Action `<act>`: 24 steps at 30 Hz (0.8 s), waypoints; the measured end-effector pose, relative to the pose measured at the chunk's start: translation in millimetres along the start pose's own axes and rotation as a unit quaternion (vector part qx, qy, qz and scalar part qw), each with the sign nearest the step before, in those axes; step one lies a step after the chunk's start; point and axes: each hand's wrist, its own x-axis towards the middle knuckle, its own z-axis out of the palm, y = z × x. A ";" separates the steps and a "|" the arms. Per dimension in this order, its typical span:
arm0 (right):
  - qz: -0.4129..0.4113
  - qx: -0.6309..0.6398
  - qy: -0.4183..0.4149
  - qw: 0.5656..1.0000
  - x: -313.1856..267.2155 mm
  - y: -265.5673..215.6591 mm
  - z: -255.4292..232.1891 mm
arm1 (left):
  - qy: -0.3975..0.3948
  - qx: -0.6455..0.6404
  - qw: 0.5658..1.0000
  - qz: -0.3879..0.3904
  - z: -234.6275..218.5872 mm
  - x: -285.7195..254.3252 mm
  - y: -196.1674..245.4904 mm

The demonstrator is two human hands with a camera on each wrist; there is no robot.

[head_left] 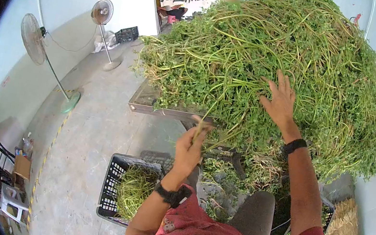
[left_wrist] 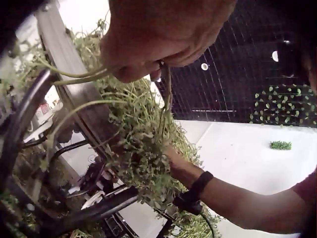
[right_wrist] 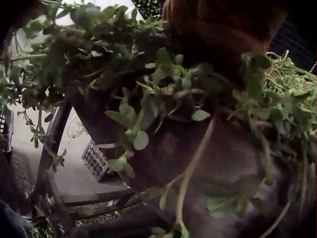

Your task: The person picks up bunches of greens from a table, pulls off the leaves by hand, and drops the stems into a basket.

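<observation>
Fingers: left hand (head_left: pixel 187 154) pinching thin green stems (head_left: pixel 199 130), right hand (head_left: pixel 280 103) spread.
Looks early: black perforated plastic crate (head_left: pixel 110 188) part-filled; big tangled leafy green heap (head_left: pixel 257 45) on grey metal-edged table (head_left: pixel 159 112) mostly left to do. Left hand up by table's near edge; right arm reaching farther, back of hand up, at heap.

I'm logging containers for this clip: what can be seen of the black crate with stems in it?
The crate is black, apparently plastic, with an open top and rows of holes in its walls. It stands upright on the grey floor. Thin green and yellowish stems lie tangled inside, leaving part of the left wall's inner face bare. The left forearm hides part of its right side; neither hand touches it.
</observation>
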 end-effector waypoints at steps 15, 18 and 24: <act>-0.041 0.034 0.097 0.994 -14.2 -7.0 -17.9 | -0.093 -0.093 0.979 -0.153 -62.6 -80.0 25.1; -0.068 -0.006 0.082 0.994 -21.7 -2.9 -23.9 | -0.115 -0.167 0.946 -0.254 -57.0 -89.4 29.1; -0.040 -0.013 0.072 0.996 -40.0 -8.9 -46.2 | -0.140 -0.276 0.912 -0.269 -44.4 -104.8 17.4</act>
